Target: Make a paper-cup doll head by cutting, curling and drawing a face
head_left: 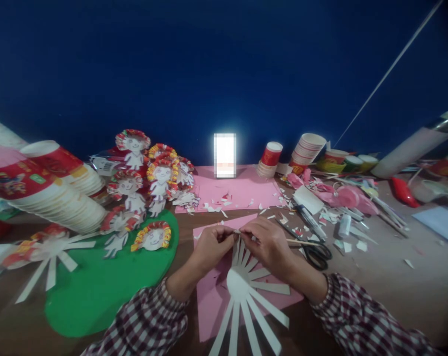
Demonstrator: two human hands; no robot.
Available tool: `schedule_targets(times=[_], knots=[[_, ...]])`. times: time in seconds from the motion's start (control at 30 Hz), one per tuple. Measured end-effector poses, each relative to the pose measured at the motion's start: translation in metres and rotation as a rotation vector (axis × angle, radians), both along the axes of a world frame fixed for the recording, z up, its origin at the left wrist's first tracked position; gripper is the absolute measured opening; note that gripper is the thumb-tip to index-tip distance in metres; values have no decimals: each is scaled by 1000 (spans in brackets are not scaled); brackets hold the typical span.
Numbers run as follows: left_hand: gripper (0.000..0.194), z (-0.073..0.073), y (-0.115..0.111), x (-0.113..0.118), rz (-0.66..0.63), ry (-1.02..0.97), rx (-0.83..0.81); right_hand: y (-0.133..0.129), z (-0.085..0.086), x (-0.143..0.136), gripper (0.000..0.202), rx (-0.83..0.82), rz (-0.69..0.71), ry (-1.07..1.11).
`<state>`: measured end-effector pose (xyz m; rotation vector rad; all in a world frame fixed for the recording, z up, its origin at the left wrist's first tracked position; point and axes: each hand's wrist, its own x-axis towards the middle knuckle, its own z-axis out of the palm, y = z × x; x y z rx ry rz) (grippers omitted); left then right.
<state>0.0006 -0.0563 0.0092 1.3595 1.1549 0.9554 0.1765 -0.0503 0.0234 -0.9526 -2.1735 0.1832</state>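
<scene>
A paper cup cut into strips [239, 284] spreads out like rays from its round white base, above a pink sheet [206, 316]. My left hand [215, 247] pinches the end of one far strip between thumb and fingers. Right beside it, my right hand [266, 242] is closed on the same strip end, fingertips nearly touching the left ones. The other strips fan out free toward the right and toward me. What the fingertips do to the strip end is partly hidden.
Black scissors [318, 254] and a utility knife [311, 222] lie right of my hands among paper scraps. Left are a green sheet [109, 301], paper-doll figures [159, 180] and stacked paper cups [61, 198]. More cups [270, 158] stand behind, near a glowing, blurred-out rectangle [224, 154].
</scene>
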Motion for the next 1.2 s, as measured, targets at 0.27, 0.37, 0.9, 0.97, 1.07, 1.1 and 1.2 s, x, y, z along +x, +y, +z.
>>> schedule_targets(times=[0.27,0.37,0.9,0.97,1.07,1.1,1.2], knots=[[12,-2,2,1,34,8,8,0,-1,-1,10,38,19,-13],[10,0,1,1,44,31,14,0,-1,-1,11,32,9,-9],[15,-1,0,1,12,-3,-31,0,3,-1,11,10,15,-11],[14,0,-1,1,20,27,-10,0,3,-1,11,11,21,-18],[13,1,-1,1,20,47,4,0,2,-1,12,21,23,-30],[13,1,-1,1,21,55,7,0,2,-1,12,24,21,-31],[11,0,0,1,16,68,5,-1,2,-1,12,30,20,-38]])
